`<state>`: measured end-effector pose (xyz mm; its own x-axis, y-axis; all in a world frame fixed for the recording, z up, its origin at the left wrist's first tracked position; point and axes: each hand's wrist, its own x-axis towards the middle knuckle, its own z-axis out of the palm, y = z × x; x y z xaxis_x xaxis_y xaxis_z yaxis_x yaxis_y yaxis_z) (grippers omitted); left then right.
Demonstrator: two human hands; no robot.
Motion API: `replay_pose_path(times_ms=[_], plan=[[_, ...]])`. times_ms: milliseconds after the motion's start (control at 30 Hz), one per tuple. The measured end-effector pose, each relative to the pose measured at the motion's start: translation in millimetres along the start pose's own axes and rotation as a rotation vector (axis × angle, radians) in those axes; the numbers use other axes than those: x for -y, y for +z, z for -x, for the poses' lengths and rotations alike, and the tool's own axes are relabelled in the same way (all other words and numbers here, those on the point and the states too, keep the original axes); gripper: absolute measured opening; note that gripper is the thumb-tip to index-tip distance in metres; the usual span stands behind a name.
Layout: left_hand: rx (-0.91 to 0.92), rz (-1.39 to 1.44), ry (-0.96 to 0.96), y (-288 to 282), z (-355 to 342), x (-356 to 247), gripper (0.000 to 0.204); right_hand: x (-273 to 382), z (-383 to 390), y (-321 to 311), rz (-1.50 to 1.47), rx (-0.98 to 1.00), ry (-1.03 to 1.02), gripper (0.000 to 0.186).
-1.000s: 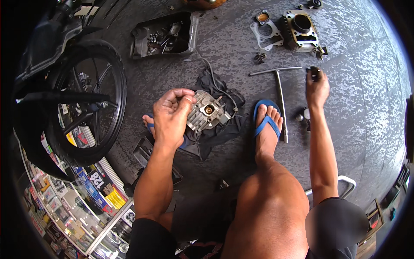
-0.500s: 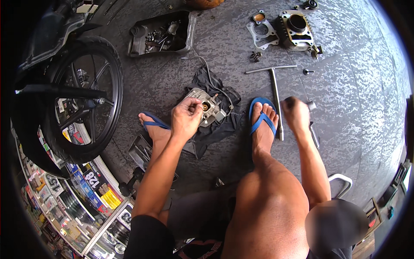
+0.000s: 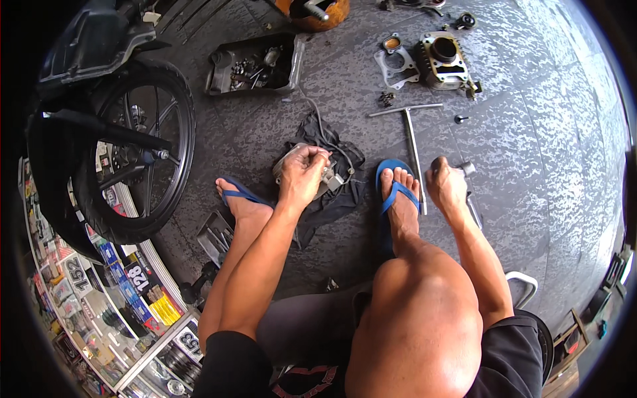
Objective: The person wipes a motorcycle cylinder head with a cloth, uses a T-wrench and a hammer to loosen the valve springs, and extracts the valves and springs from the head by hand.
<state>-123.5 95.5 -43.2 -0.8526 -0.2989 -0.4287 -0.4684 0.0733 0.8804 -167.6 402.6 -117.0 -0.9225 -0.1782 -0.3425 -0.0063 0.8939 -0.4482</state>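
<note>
A grey metal engine cylinder head (image 3: pixel 340 179) rests on a crumpled black cloth (image 3: pixel 317 219) between my feet. Over it, my left hand (image 3: pixel 302 178) is closed with thumb and fingers pinched together; whatever is in the pinch is too small or hidden to name. The hand covers much of the casting. On the right, my right hand (image 3: pixel 447 189) is curled closed above the floor, its contents hidden. Just beyond its knuckles lies a short grey cylindrical piece (image 3: pixel 469 168). A long T-handle wrench (image 3: pixel 413 142) lies between that hand and my right foot.
An engine cylinder block (image 3: pixel 446 63), a gasket (image 3: pixel 398 69) and a small bolt (image 3: pixel 461 119) lie at the far right. A black tray (image 3: pixel 255 63) of small parts sits far left. A motorcycle wheel (image 3: pixel 188 132) and a glass display case (image 3: pixel 142 358) border the left.
My left hand has shifted right over the cylinder head and now hides the round opening seen before. My right hand stays closed, turned slightly and a little nearer. The whole view has shifted a little.
</note>
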Motion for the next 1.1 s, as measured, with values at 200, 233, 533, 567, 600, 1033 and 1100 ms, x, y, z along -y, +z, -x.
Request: replay_pose_path(times_ms=[200, 233, 533, 567, 600, 1033, 1100], plan=[[0.055, 0.054, -0.095, 42.9, -3.7, -6.8, 0.014, -1.6, -32.4, 28.1, -0.007, -0.051, 0.092, 0.028], [0.063, 0.042, -0.11, 44.6, -3.4, -12.0, 0.016, -1.0, -37.2, 27.2, -0.012, -0.058, 0.093, 0.028], [-0.012, 0.108, -0.151, 18.0, 22.2, -36.8, 0.022, 14.4, -32.4, -19.6, 0.003, 0.031, -0.215, 0.02], [0.045, 0.07, -0.188, 23.2, 25.2, -40.0, 0.029, 27.2, -24.6, -35.3, -0.03, 0.019, -0.291, 0.021], [0.035, 0.171, -0.196, 36.1, 27.4, -42.0, 0.032, 44.6, -16.5, -47.0, -0.052, 0.014, -0.385, 0.021], [-0.185, 0.1, 0.651, -11.5, 81.4, -175.3, 0.043, -73.5, 52.0, -101.4, -0.079, 0.009, 0.152, 0.029], [-0.115, -0.026, 0.798, -10.8, 83.1, -183.1, 0.039, -129.1, 97.3, -36.6, 0.171, 0.193, 0.268, 0.031]])
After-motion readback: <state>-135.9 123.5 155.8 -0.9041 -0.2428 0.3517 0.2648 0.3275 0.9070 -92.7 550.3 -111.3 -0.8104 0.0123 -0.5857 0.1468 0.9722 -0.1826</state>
